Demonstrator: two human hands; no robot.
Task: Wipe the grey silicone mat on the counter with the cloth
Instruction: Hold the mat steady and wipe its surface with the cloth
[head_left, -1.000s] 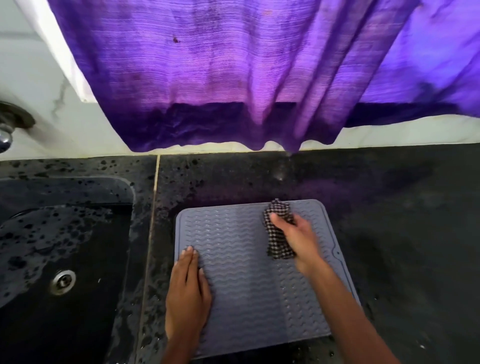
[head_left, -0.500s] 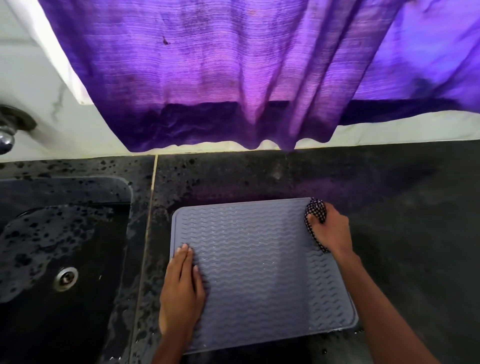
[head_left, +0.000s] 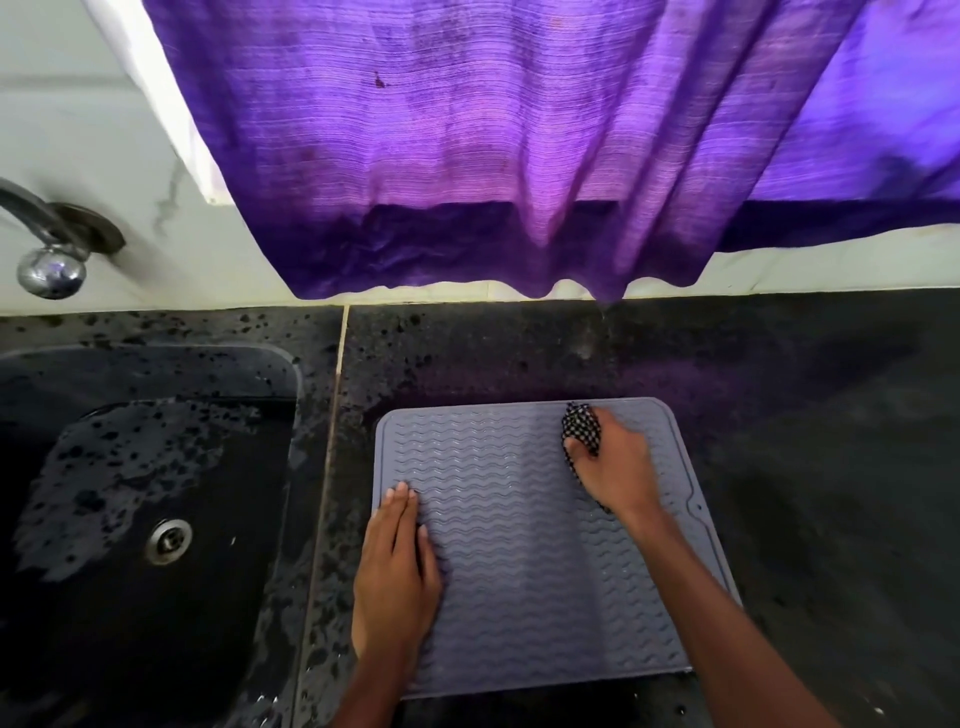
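Note:
A grey silicone mat (head_left: 519, 545) with wavy ridges lies flat on the black counter (head_left: 805, 467), just right of the sink. My right hand (head_left: 615, 465) presses a bunched black-and-white checked cloth (head_left: 582, 428) onto the mat near its far right corner; most of the cloth is hidden under the palm. My left hand (head_left: 397, 577) lies flat with fingers together on the mat's left edge, holding nothing.
A wet black sink (head_left: 140, 519) with a metal drain (head_left: 167, 540) is at the left. A chrome tap (head_left: 49, 249) sticks out of the white wall. A purple curtain (head_left: 493, 156) hangs over the counter's back edge.
My right hand swept the cloth right to the mat's far right corner, then came back a little to the left. My left hand stayed pressed on the left edge.

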